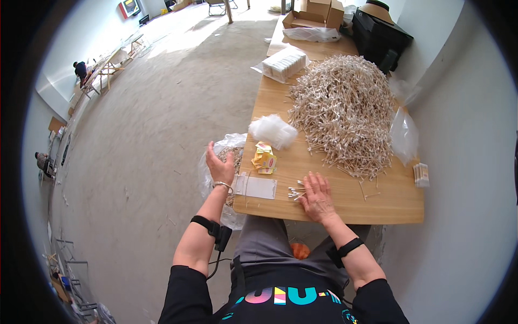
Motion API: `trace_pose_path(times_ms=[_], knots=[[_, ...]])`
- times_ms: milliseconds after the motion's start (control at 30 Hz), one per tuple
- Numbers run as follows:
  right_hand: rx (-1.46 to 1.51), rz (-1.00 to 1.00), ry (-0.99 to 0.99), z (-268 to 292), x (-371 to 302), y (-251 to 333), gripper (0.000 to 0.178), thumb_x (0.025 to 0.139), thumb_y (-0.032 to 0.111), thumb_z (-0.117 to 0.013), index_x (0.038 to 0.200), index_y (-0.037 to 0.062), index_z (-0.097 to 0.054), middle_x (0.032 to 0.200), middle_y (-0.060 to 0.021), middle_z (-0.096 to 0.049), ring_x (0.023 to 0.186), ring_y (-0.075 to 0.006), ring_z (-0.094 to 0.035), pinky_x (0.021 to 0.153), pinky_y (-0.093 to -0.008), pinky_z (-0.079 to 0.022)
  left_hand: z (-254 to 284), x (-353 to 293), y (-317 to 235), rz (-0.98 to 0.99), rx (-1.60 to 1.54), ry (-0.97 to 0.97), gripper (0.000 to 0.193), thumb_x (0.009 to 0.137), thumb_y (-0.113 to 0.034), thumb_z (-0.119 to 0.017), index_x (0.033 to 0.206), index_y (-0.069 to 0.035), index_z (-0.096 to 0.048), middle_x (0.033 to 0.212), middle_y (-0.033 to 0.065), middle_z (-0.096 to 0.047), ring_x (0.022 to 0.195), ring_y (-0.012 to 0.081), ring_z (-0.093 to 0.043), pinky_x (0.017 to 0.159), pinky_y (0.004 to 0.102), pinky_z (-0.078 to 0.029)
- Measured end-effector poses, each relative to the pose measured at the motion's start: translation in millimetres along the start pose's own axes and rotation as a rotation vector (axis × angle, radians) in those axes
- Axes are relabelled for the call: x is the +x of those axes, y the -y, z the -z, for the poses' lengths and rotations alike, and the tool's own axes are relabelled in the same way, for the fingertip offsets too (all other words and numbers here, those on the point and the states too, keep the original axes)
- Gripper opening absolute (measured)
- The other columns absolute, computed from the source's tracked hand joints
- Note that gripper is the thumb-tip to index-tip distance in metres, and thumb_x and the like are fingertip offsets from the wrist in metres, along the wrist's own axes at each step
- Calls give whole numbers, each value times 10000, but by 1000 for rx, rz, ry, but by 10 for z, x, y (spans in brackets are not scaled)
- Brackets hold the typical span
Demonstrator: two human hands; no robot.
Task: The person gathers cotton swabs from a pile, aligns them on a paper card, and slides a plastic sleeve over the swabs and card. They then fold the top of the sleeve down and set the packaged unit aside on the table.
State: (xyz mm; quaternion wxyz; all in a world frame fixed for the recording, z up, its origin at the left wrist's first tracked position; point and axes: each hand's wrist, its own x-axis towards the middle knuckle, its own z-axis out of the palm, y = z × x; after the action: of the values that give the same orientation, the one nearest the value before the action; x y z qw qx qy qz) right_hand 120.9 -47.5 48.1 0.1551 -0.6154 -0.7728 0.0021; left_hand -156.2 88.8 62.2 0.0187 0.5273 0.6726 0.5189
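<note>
My left hand (221, 168) is raised by the table's left edge, its fingers spread and nothing visible in them. It is above a clear plastic bag (208, 186) with loose cotton swabs in it. My right hand (318, 198) lies on the table near its front edge, fingers stretched out, over one side of a small bunch of cotton swabs (295, 190). The swab tips stick out to the left of my thumb; their other ends are hidden. Between my hands lies a white card strip (256, 187). Just beyond it are several yellow printed cards (264, 159).
A large heap of cotton swabs (345, 110) covers the table's middle. Clear plastic bags (273, 130) lie left of it, and a packed bundle (283, 63) behind. A small swab pack (421, 175) is at the right edge. A cardboard box (313, 19) and black case (377, 35) stand far back.
</note>
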Motion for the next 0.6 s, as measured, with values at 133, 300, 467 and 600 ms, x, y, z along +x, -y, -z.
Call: trace_pose_path(times_ms=[133, 300, 467, 600], knots=[[-43, -15, 162, -136, -25, 1, 718, 856, 443, -505, 1400, 32, -277, 1477, -127, -220, 1379, -300, -151, 1124, -456, -90, -20, -467, -206, -118, -258, 377, 494, 739, -53, -631, 1206, 1, -479, 1195, 189, -523, 1137, 333, -485, 994, 388, -364], [-37, -139, 257, -75, 120, -2, 728, 890, 486, -436, 1418, 30, -228, 1491, -140, -184, 1389, -300, -124, 1126, -451, -68, -162, -1148, -588, -167, -495, 565, 432, 765, -14, -595, 1187, -27, -505, 1171, 176, -545, 1132, 324, -505, 983, 376, -382], [-75, -145, 263, -105, 147, -3, 761, 881, 500, -440, 1421, 16, -209, 1491, -153, -176, 1391, -302, -118, 1122, -465, -69, -343, -1385, -736, -4, -618, 632, 396, 787, 15, -557, 1180, -9, -515, 1210, 172, -532, 1164, 294, -495, 995, 354, -377], [-60, -102, 282, -118, 11, 52, 787, 873, 514, -446, 1418, 0, -204, 1485, -166, -184, 1391, -305, -114, 1119, -476, -72, -451, -1489, -624, 224, -780, 611, 381, 826, 15, -512, 1207, 5, -500, 1215, 151, -533, 1164, 243, -497, 997, 329, -382]])
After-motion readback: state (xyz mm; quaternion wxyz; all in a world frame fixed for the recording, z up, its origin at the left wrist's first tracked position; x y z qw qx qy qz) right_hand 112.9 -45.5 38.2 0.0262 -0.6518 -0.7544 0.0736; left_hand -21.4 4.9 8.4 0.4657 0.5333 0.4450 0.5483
